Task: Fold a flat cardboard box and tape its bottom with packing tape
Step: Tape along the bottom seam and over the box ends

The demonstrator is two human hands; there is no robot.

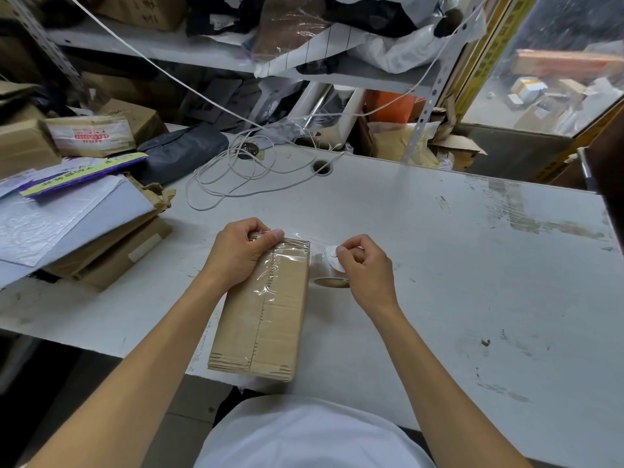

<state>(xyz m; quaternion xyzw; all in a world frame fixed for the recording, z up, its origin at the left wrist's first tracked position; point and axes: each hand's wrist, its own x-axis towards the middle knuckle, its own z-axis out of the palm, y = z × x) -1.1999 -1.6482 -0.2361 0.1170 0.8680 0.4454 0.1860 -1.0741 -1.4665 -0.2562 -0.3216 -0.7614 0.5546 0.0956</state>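
The far end of the cardboard box [261,309] is gripped by the left hand [241,255], thumb pressed on the clear packing tape [282,261] at the top edge. The tape roll [329,268] is pinched in the right hand [363,268], just beside the box, the strip stretched between them. The box lies folded on the white counter [439,265], bottom seam up, tape already run along it. The taping step looks nearly done; next, a clean tear of the strip at the far edge is probably called for, then a press-down of the loose end
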